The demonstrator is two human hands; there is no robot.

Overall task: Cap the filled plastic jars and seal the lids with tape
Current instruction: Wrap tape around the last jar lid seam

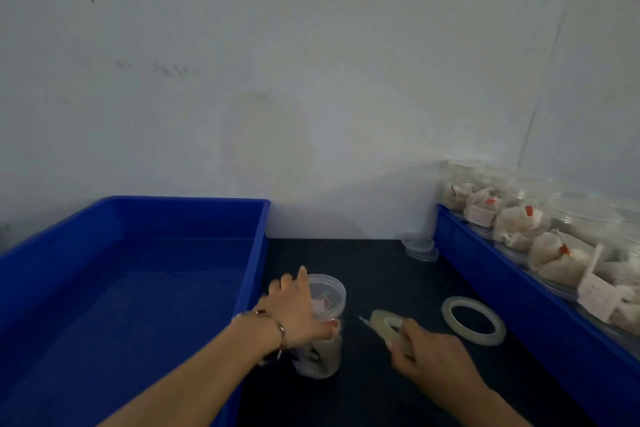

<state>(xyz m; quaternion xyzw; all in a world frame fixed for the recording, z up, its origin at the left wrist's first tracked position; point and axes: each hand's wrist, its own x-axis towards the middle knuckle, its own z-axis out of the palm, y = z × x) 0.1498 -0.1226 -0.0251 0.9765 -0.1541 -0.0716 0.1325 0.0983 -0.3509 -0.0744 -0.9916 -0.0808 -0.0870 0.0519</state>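
Meanwhile, the left hand [300, 308] grips a capped jar [323, 322] at six o'clock on the counter [374, 274]; at its three o'clock, right hand [427, 352] fingers pinch a tape roll [386, 324]; the loose strip may fold onto itself before reaching the lid.

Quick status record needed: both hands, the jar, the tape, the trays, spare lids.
left hand: grips capped jar on dark table
right hand: holds tape roll, loose end toward jar
second tape roll: flat on table
left blue tray: no jars visible
right blue tray: filled jars
spare lids: stacked beside right tray
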